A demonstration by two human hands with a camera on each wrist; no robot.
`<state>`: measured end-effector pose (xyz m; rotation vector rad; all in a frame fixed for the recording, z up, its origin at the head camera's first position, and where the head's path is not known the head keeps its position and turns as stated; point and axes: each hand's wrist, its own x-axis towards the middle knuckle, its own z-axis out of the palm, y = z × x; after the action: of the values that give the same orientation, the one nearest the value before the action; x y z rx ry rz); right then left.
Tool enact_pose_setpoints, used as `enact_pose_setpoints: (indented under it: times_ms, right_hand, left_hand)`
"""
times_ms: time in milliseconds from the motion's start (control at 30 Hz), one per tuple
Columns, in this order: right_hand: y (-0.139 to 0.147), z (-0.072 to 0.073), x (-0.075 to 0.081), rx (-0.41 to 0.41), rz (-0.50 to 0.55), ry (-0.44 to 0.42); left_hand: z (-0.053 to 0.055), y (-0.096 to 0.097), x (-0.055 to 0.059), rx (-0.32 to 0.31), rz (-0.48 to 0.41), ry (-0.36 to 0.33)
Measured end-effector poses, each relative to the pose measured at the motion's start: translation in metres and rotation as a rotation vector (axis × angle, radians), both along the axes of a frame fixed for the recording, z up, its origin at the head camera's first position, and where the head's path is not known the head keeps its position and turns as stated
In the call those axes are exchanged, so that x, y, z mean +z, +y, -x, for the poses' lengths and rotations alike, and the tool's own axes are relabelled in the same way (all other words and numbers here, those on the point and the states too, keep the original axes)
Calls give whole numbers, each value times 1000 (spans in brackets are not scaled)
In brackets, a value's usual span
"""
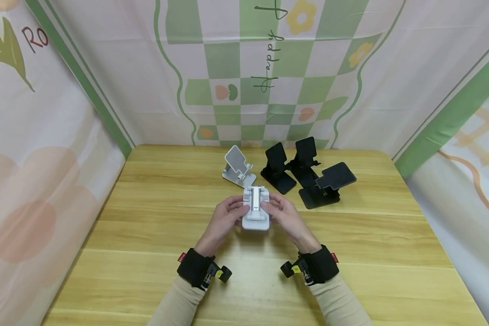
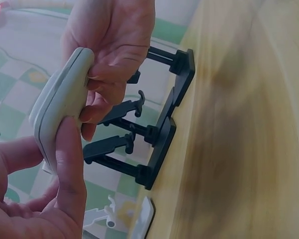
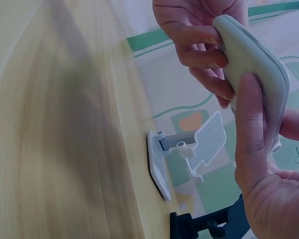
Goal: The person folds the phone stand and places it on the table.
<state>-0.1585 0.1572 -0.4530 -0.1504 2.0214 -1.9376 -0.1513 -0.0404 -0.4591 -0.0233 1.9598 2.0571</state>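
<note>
On the bench (image 1: 155, 235), ahead of your left hand (image 1: 225, 218) — one unfolded white stand (image 1: 236, 160); ahead of your right hand (image 1: 288, 219) — three unfolded black stands (image 1: 306, 151). Gripped between both: folded pale stand (image 1: 256, 224), round-cornered.

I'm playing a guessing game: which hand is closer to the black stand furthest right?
The right hand: it's left of that black stand, not touching it. The left hand is further left, across the white stand both hold.

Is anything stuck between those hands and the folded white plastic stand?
No, nothing visible is in between. The left hand and right hand grip the folded white plastic stand directly, one at each side. An open white-and-gray plastic stand sits beyond, not between.
</note>
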Motion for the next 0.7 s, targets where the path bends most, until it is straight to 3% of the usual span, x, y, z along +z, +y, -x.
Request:
enact_pose_setpoints:
  times_ms: [367, 567, 700]
  right_hand:
    - [-2, 1, -1, -33, 5, 11]
    - [0, 3, -2, -114, 12, 27]
    - [3, 3, -3, -115, 4, 48]
  left_hand:
    - [2, -11, 4, 0, 41, 13]
    - [8, -23, 4, 47, 75, 11]
    - [11, -34, 3, 72, 96, -2]
